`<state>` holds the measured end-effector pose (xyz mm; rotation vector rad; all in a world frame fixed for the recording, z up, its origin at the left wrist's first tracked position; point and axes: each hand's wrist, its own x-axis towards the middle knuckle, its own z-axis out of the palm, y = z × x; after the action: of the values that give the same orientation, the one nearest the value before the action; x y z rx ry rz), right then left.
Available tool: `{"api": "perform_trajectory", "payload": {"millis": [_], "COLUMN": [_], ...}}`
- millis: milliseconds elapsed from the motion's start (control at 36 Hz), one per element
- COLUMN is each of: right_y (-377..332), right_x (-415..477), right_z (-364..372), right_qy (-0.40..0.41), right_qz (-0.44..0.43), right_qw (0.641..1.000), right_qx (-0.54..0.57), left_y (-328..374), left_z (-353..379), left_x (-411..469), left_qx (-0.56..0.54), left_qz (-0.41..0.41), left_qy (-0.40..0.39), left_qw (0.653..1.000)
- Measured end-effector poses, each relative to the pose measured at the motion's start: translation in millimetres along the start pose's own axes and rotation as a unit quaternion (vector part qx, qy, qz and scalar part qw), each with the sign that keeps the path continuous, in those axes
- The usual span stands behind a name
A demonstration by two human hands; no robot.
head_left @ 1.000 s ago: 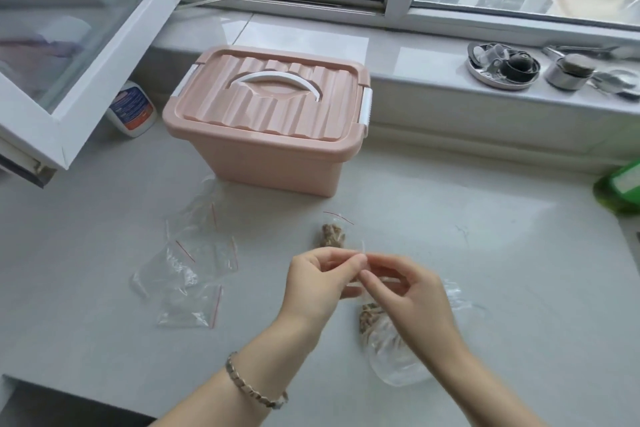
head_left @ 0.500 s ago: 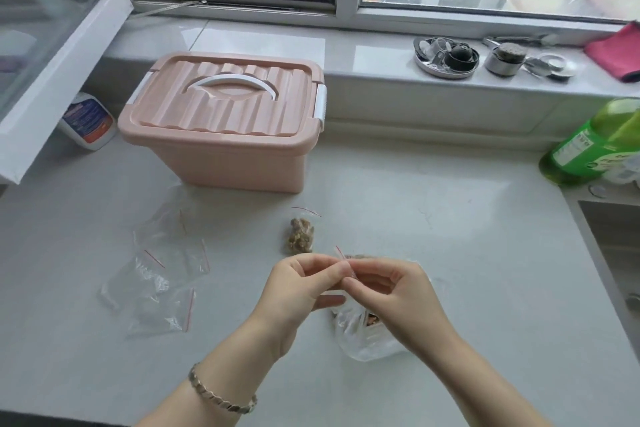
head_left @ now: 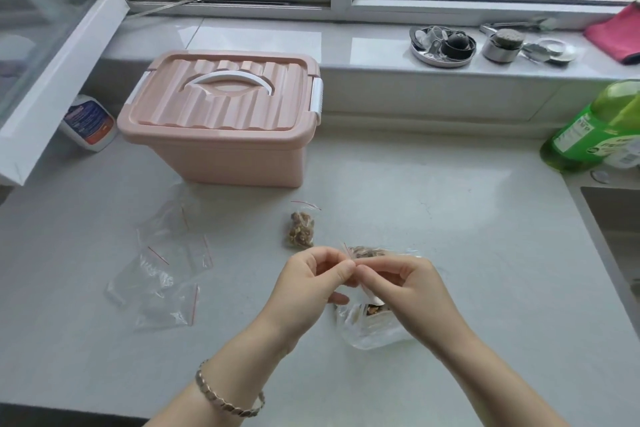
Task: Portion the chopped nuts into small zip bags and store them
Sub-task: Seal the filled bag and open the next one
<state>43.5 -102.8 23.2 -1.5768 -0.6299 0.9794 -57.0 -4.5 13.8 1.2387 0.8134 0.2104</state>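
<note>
My left hand point(head_left: 313, 279) and my right hand point(head_left: 403, 282) meet above the grey counter point(head_left: 433, 218), and both pinch the red-striped top edge of a small zip bag point(head_left: 349, 251). Most of that bag is hidden behind my fingers. Under my right hand lies a larger clear bag point(head_left: 372, 329) with chopped nuts in it. A small filled zip bag of nuts point(head_left: 300, 229) lies just beyond my hands. Several empty zip bags point(head_left: 162, 274) are spread to the left. The pink storage box point(head_left: 221, 121) stands behind with its lid on.
An open window sash point(head_left: 52, 55) juts over the counter's left end, with a white bottle point(head_left: 89, 123) beneath it. A green bottle point(head_left: 592, 128) and a sink point(head_left: 620, 218) are at the right. Metal dishes point(head_left: 443, 43) and a pink cloth point(head_left: 616, 35) sit on the sill.
The view has swung right, so the box sits further left and the green bottle and sink show. My hands stay together, pinching the small bag's top.
</note>
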Motion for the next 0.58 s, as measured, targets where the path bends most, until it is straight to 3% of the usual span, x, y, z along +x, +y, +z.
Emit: {"api": "perform_trajectory", "payload": {"millis": [139,278,472,583], "right_y": [11,20,20,17], "right_x": [-2,-3,-2,-3], "right_z": [1,8,8,4], "right_qy": [0.059,0.121,0.128,0.075], "right_qz": [-0.029,-0.057,-0.058,-0.001], "right_qw": [0.991,0.978,0.981,0.996], "right_qx": [-0.119,-0.162,-0.133,-0.05], "left_y": [0,-1,-3,-4], "left_z": [6,11,8,5], "left_x": [-5,-9,-8,-4], "left_qx": [0.042,0.095,0.177,0.11], "left_qz": [0.029,0.054,0.125,0.086], "left_qy": [-0.002,0.018,0.01,-0.045], "left_qw": [0.999,0.994,0.976,0.989]}}
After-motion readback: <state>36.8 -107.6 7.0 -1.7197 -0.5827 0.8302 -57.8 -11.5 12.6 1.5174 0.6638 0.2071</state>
